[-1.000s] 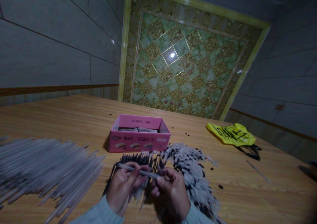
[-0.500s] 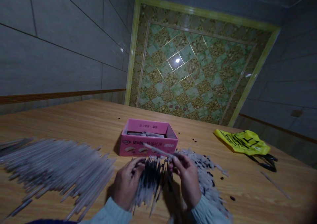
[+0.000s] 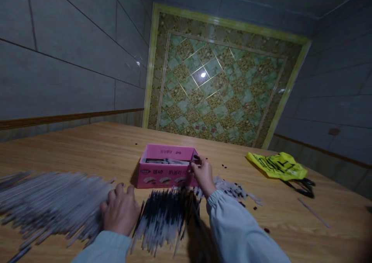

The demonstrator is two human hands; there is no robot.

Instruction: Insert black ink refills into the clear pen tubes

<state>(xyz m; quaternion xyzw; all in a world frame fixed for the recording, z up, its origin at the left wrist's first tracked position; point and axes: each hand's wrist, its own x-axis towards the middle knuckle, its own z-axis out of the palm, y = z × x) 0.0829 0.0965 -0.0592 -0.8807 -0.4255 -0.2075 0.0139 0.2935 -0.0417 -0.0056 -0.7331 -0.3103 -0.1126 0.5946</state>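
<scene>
My left hand [image 3: 121,210] is at the right edge of a wide pile of thin, pale, translucent sticks [image 3: 58,205], palm down with its fingers apart. Over the right end of an open pink box [image 3: 168,180] reaches my right hand [image 3: 202,174], its thumb and forefinger spread at the rim. I see no stick held between them. Several pale sticks [image 3: 168,161] lie inside the box. Between my forearms, in front of the box, lies a bundle of sticks with black upper ends and pale lower ends [image 3: 162,216]. The kind of stick is too blurred to tell.
Small pale pieces mixed with black bits [image 3: 229,187] lie right of the box, partly behind my right sleeve. Farther right are a yellow plastic bag [image 3: 279,166] with black straps [image 3: 303,187] and a single stick [image 3: 314,212]. Tiled walls [image 3: 72,69] border the wooden table [image 3: 95,142].
My right hand has moved up to the box, and the pale stick it held no longer shows in it. My left hand has moved left from the black-ended bundle to the pale pile.
</scene>
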